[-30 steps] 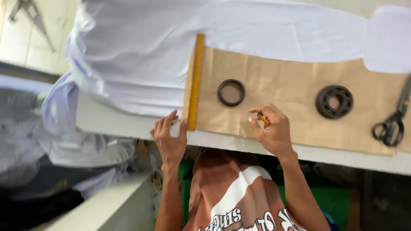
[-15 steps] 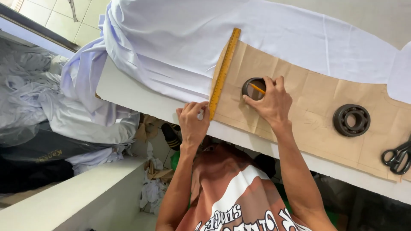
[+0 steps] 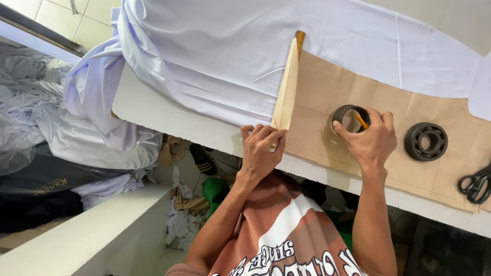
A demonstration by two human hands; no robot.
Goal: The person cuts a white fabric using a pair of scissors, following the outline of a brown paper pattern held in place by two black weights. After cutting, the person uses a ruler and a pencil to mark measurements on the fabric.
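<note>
The left hand [image 3: 261, 148] pinches the near end of a wooden ruler [image 3: 286, 87], tilted on edge; the right hand [image 3: 369, 142] grips a dark ring [image 3: 346, 116] and an orange pencil [image 3: 361, 120] — all on brown paper pattern [image 3: 388, 128] over white cloth [image 3: 230, 46] on the worktop [image 3: 169, 115].

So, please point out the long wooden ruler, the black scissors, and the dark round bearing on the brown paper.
long wooden ruler [image 3: 286, 92], head view, middle of its length.
black scissors [image 3: 474, 184], head view, handle loops.
dark round bearing [image 3: 426, 141], head view, outer ring.
</note>
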